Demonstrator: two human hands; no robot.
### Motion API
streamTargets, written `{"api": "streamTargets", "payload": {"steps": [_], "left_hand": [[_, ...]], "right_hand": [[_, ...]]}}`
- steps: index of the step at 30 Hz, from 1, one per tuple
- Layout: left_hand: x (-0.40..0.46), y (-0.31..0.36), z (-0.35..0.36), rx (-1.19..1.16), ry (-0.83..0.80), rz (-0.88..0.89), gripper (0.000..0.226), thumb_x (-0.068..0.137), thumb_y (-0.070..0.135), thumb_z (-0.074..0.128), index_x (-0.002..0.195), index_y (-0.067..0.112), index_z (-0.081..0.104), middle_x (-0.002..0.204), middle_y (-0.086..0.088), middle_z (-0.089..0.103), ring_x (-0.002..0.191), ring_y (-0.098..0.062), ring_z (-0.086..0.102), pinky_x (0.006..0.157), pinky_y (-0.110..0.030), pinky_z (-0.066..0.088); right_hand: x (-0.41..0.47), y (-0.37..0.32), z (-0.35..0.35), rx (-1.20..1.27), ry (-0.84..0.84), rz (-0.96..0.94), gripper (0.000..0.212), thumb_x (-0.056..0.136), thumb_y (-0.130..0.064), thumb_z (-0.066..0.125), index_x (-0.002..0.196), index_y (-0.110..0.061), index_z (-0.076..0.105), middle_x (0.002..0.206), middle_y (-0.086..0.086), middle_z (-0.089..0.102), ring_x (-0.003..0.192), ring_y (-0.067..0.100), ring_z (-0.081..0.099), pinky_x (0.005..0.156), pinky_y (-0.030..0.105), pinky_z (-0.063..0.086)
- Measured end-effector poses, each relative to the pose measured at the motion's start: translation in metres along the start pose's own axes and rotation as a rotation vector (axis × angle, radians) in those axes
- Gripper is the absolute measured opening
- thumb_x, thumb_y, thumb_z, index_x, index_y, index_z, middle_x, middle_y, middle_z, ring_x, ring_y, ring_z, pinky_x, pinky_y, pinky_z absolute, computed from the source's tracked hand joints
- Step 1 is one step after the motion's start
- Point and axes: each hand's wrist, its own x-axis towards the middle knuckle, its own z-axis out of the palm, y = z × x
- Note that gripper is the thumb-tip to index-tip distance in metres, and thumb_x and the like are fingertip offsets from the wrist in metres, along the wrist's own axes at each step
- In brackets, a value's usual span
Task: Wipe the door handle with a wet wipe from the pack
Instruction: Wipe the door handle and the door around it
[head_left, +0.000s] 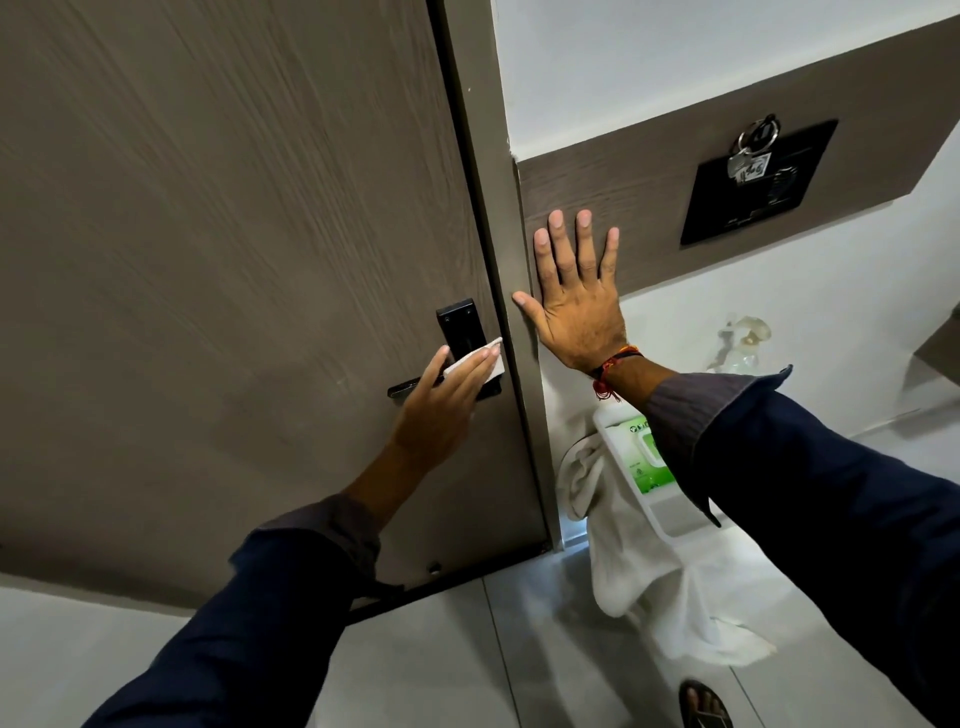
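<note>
Left hand (447, 395): fingers flat and together, pressing a folded wet wipe (475, 362) against the lock plate; thumb apart on the near side, likely to keep the wipe from sliding off.
Wet wipe: pinned between the left fingers and the metal, 1 corner poking out past the fingertips toward the door edge.
Door handle (402, 388): black lever, sticking out just left of the left hand; its root and the lower plate hidden under the palm.
Lock plate (460, 325): black, upright, directly above the left fingertips, top half uncovered.
Right hand (574, 299): open, all 5 fingers spread, palm flat on the brown wall panel (675, 171) just past the door frame; holding nothing, probably bracing the body while the other hand rubs.
Pack (636, 457): white and green, below the right wrist, partly hidden by the sleeve, resting beside a white towel (623, 561); well apart from both hands.
Stage: wiping under way, judged from the wipe's contact; lever end not yet covered.
Risk: wipe slipping from flat fingers.
</note>
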Motion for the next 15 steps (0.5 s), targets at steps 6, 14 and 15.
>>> {"api": "streamTargets", "payload": {"steps": [6, 14, 15], "left_hand": [[-0.029, -0.008, -0.002, -0.171, -0.080, -0.255, 0.072, 0.103, 0.041, 0.048, 0.159, 0.000, 0.030, 0.167, -0.021, 0.028, 0.156, -0.034, 0.029, 0.124, -0.056, 0.029], [0.008, 0.056, -0.022, -0.334, -0.132, -0.630, 0.083, 0.098, 0.052, 0.047, 0.158, -0.003, 0.030, 0.165, -0.024, 0.031, 0.155, -0.037, 0.029, 0.127, -0.054, 0.025], [0.011, 0.059, -0.023, -0.342, -0.130, -0.662, 0.082, 0.099, 0.054, 0.047, 0.157, -0.002, 0.032, 0.164, -0.024, 0.034, 0.154, -0.037, 0.031, 0.127, -0.054, 0.025]], "right_hand": [[-0.001, 0.000, -0.001, -0.014, 0.001, -0.003, 0.090, 0.105, -0.064, 0.035, 0.160, -0.019, -0.020, 0.168, 0.001, -0.029, 0.155, 0.028, -0.026, 0.125, 0.058, -0.014], [-0.002, 0.002, -0.004, 0.001, -0.053, 0.002, 0.092, 0.105, -0.062, 0.038, 0.159, -0.017, -0.022, 0.166, 0.003, -0.033, 0.154, 0.030, -0.029, 0.124, 0.064, -0.005], [-0.002, 0.002, -0.005, 0.001, -0.065, 0.007, 0.092, 0.105, -0.062, 0.037, 0.159, -0.016, -0.022, 0.166, 0.003, -0.033, 0.154, 0.030, -0.029, 0.123, 0.067, 0.000]]}}
